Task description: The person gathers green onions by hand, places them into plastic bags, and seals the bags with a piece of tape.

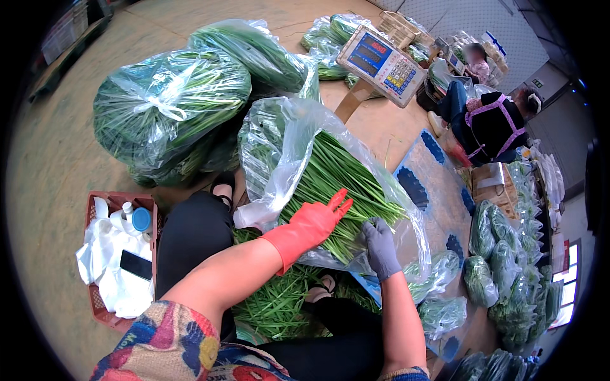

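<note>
A large clear plastic bag [290,138] lies open before me, with long thin green stalks [343,171], like garlic chives, bundled inside. My left hand [317,221], in a red rubber glove, rests over the stalks. Two of its fingers stretch out apart and the others are curled; its thumb is hidden. Wearing a grey glove, my right hand [381,247] touches the pale ends of the stalks at the bag's mouth. Its fingers are bent, and whether they pinch a stalk is unclear. Loose green leaves [274,305] cover the floor between my legs.
Filled bags [171,105] stand beyond the open one. A digital scale display [381,64] rises behind it. At left, a red-brown crate [121,197] holds white plastic and a phone [136,265]. A blue-edged board [429,190] and packed greens [505,257] lie right, with people [495,124] beyond.
</note>
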A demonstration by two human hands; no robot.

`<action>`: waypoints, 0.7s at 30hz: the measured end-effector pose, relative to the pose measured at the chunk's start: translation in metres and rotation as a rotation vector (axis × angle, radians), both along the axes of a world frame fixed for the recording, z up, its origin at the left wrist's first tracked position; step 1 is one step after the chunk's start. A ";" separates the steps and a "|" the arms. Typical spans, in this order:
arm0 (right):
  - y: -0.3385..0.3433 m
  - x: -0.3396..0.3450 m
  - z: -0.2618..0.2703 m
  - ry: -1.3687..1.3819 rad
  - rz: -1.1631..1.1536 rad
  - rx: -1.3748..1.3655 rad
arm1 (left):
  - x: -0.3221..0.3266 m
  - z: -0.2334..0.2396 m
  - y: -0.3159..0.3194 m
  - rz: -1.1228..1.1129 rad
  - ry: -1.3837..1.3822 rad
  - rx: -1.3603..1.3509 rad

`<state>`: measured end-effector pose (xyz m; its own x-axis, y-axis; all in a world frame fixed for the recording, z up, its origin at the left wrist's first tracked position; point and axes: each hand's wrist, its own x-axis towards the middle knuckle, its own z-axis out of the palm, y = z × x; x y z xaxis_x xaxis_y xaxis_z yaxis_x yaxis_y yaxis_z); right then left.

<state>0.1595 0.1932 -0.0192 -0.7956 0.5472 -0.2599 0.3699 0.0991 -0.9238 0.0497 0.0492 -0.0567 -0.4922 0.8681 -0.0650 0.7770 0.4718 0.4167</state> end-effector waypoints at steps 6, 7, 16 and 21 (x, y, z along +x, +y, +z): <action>-0.020 0.029 0.057 0.056 -0.062 -0.137 | -0.003 0.007 0.009 0.032 -0.027 -0.019; -0.029 0.041 0.069 0.046 -0.074 -0.088 | -0.005 0.004 0.011 0.027 -0.044 -0.004; -0.113 0.193 0.154 -0.188 0.045 0.014 | -0.012 -0.006 0.003 0.025 -0.169 0.069; -0.124 0.190 0.130 -0.024 0.627 0.771 | -0.004 0.018 -0.006 -0.023 -0.119 0.009</action>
<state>0.3491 0.0691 0.1112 -0.9980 0.0559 -0.0301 0.0634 0.8533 -0.5175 0.0458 0.0432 -0.0390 -0.4618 0.8797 -0.1133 0.7325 0.4503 0.5107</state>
